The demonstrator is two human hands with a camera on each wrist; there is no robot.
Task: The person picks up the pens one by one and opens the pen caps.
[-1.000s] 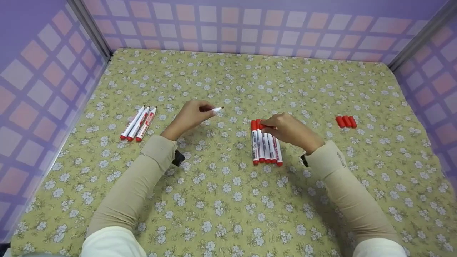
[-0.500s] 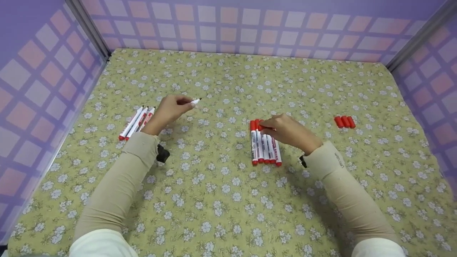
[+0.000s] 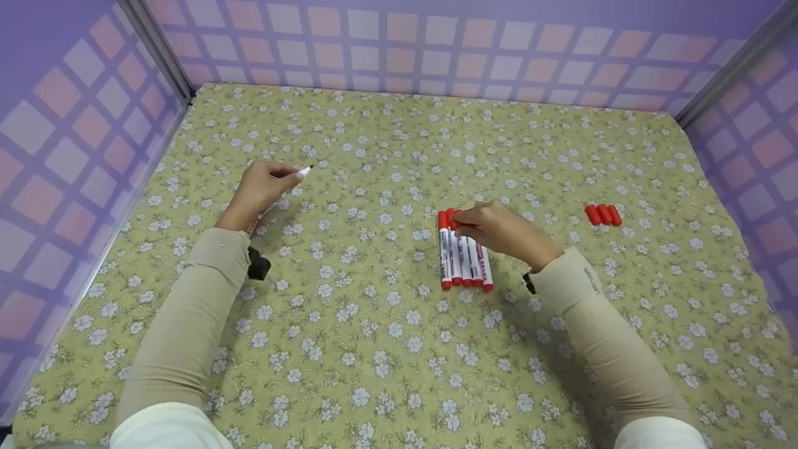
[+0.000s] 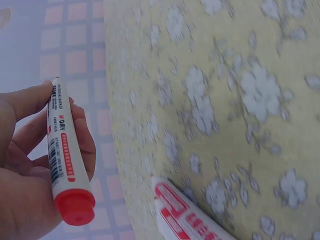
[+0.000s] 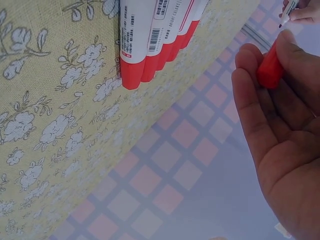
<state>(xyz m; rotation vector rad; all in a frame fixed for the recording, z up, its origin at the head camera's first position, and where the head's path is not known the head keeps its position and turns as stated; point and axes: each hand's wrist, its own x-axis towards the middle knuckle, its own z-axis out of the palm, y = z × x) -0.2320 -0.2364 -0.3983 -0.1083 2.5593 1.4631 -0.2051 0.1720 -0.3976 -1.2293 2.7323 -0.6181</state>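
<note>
My left hand [image 3: 278, 178] grips an uncapped white marker [image 3: 303, 171], its tip pointing right, just above the cloth at the left. The left wrist view shows that marker [image 4: 62, 155] in my fingers, red end nearest, with another marker [image 4: 184, 216] lying on the cloth below. My right hand [image 3: 466, 222] pinches a red cap [image 3: 455, 221] over the top of a row of several red-and-white markers [image 3: 464, 262] in the middle. In the right wrist view the cap [image 5: 271, 67] sits between thumb and fingers beside the row [image 5: 150, 40].
Three loose red caps [image 3: 603, 214] lie side by side at the right. A flowered yellow cloth [image 3: 386, 349] covers the table, enclosed by purple checked walls [image 3: 436, 43]. My left forearm hides the markers lying at the left.
My left hand has carried the uncapped marker leftward, and it now covers the three markers lying at the left. The right hand has stayed over the row with the cap.
</note>
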